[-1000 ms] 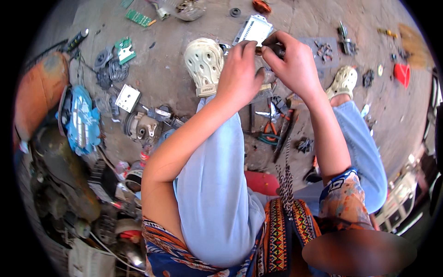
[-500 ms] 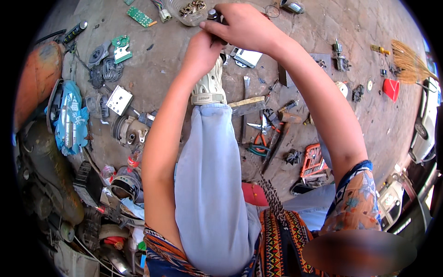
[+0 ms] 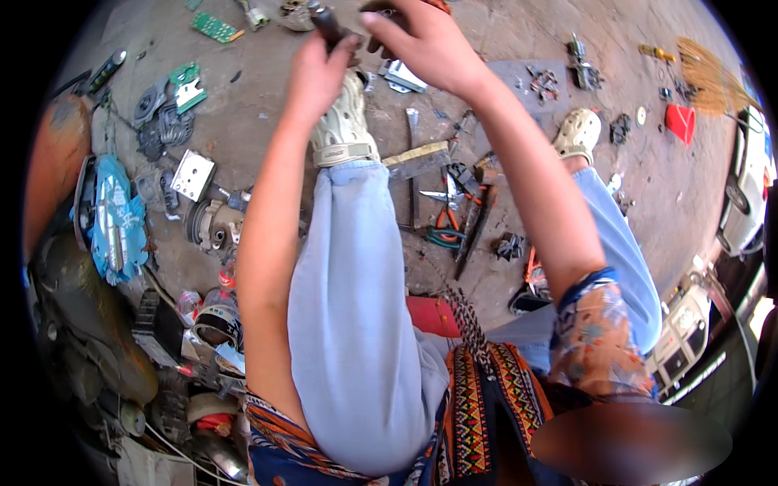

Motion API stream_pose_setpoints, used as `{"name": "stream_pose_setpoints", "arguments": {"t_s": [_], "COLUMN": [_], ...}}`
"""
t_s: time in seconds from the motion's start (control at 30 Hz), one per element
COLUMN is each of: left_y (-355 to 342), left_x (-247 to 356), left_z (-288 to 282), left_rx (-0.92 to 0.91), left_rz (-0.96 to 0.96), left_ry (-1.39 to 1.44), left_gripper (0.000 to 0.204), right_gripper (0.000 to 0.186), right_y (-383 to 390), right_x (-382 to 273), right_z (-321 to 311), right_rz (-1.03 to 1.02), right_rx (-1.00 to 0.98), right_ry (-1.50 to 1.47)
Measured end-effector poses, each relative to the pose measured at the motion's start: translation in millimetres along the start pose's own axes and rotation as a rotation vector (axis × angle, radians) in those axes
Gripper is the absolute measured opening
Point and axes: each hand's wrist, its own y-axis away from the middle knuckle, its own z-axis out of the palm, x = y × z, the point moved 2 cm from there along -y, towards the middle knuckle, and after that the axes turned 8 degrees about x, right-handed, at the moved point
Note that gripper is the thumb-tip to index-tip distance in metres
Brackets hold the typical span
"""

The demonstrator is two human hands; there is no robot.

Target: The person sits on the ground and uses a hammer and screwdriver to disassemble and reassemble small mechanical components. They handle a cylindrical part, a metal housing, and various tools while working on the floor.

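Near the top edge, my left hand (image 3: 318, 73) is closed round a dark cylindrical part (image 3: 324, 23) with a shiny end, which points up and away. Just right of it is my right hand (image 3: 425, 44), thumb apart from the curled fingers. Something dark and rounded (image 3: 387, 18) shows between that thumb and the fingers, partly cut off by the frame edge; its kind is unclear. A small gap separates the two hands. Beneath them are my clog (image 3: 344, 130) and a silver box-shaped part (image 3: 403, 77) on the ground.
Orange-handled pliers (image 3: 447, 219), a flat wooden-edged scraper (image 3: 417, 159) and a dark bar (image 3: 476, 231) lie between my legs. Green circuit boards (image 3: 216, 27), motor parts (image 3: 212, 223) and a blue bag (image 3: 117, 219) are left. A straw broom (image 3: 703, 77) and red scoop (image 3: 681, 123) are right.
My hands were together on the dark cylindrical part. They have moved apart, the left one keeping the part and shifting left. The whole view has shifted, showing my other clog.
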Motion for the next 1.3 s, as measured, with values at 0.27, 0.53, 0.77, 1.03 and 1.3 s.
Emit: {"name": "stream_pose_setpoints", "arguments": {"t_s": [0.27, 0.53, 0.77, 1.03, 1.3], "left_y": [2, -3, -5, 1, 10], "left_x": [3, -17, 6, 10, 21], "left_z": [0, -10, -2, -5, 2], "left_rx": [-0.019, 0.041, 0.066, 0.036, -0.048], "left_rz": [-0.045, -0.032, 0.078, 0.088, 0.114], "left_ry": [0.018, 0.024, -0.130, -0.244, -0.242], "left_gripper": [0.032, 0.032, 0.029, 0.033, 0.028], "right_gripper": [0.029, 0.046, 0.044, 0.043, 0.045], "right_y": [275, 402, 399, 331, 228], "right_x": [145, 193, 190, 130, 25], "right_z": [-38, -38, -45, -26, -39], "right_rz": [0.705, 0.854, 0.902, 1.292, 1.048], "right_rx": [0.710, 0.461, 0.274, 0.754, 0.489], "right_ry": [0.433, 0.829, 0.782, 0.036, -0.361]}}
